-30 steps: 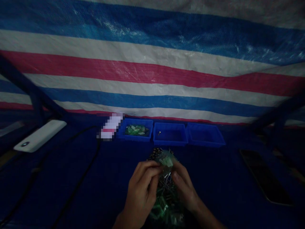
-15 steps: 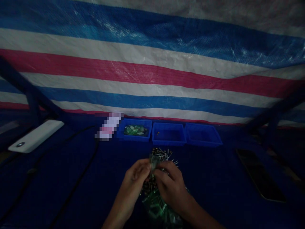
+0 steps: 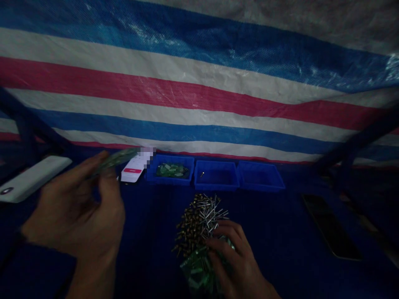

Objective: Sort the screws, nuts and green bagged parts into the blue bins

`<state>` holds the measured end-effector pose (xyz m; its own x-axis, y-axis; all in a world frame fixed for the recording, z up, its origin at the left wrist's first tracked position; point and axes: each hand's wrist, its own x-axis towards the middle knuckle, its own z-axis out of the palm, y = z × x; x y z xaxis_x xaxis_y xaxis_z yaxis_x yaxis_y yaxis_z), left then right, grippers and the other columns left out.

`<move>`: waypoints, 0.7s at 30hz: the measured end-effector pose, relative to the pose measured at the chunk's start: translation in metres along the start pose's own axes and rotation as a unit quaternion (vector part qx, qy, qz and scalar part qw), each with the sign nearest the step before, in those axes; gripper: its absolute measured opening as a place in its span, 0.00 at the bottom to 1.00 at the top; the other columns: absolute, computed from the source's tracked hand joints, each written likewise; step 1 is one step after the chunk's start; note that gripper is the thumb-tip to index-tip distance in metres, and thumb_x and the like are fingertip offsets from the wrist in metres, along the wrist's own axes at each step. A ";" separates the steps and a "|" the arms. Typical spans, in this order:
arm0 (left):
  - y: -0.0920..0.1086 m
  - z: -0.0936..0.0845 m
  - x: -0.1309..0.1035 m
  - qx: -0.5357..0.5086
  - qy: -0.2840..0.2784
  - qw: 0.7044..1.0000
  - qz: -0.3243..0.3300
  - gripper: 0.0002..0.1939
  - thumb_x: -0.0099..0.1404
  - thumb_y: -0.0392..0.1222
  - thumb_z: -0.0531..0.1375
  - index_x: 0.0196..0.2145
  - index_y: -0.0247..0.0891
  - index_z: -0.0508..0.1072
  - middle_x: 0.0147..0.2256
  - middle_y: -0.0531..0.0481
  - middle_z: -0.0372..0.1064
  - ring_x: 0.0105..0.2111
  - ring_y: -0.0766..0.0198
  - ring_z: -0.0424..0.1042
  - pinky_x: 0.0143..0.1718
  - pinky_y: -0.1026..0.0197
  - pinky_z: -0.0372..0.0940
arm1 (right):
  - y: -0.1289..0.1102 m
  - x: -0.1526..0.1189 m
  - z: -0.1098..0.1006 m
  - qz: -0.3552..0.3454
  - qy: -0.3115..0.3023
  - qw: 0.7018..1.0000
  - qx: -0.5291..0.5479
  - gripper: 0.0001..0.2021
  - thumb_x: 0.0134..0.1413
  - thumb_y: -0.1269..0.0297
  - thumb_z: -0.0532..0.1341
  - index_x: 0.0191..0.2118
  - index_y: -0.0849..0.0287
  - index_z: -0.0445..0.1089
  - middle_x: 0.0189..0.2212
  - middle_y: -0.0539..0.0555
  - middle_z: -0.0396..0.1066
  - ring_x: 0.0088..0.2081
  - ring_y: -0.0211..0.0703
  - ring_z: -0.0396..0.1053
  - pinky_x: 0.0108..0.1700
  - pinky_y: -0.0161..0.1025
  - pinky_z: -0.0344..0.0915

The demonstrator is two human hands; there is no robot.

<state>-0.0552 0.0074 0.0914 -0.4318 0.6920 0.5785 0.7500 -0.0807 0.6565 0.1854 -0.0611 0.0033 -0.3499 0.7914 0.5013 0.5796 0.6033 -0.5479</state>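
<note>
Raised at the left, my left hand (image 3: 81, 203) pinches a small greenish clear plastic bag (image 3: 120, 158) between thumb and fingers; its contents are too blurred to make out. My right hand (image 3: 235, 257) is low at the centre, fingers apart and curved over the near edge of a heap of small parts. Brass-coloured pieces (image 3: 188, 224) make up the left side of that heap, and thin silver pins (image 3: 213, 211) its right. Under and beside my right fingers lies a larger green plastic bag (image 3: 198, 270), partly covered by the hand.
Three blue trays stand in a row: the left tray (image 3: 170, 181) holds small greenish bags, the middle tray (image 3: 218, 182) one small metal piece, then the right tray (image 3: 262, 182). A phone (image 3: 330, 228) lies right. A white device (image 3: 34, 176) and white card (image 3: 132, 172) are left. Striped sheeting (image 3: 199, 91) hangs behind.
My hands were together over the heap and have parted. My left hand has moved left and up with the small bag; my right hand has dropped slightly towards the green bag. The heap is more exposed.
</note>
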 end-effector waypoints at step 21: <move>-0.032 0.016 -0.166 0.033 -0.401 0.902 0.157 0.23 0.59 0.42 0.59 0.52 0.49 0.64 0.52 0.49 0.63 0.53 0.51 0.58 0.50 0.46 0.60 | 0.019 -0.044 0.020 0.109 -0.066 0.976 -0.175 0.12 0.54 0.68 0.55 0.45 0.52 0.65 0.47 0.58 0.63 0.51 0.56 0.58 0.42 0.55 0.64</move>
<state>0.0003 -0.0938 -0.0333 0.2883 0.9409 0.1776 0.8118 -0.3385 0.4758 0.1976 -0.0824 -0.0428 -0.2684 0.9173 0.2940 0.8586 0.3662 -0.3587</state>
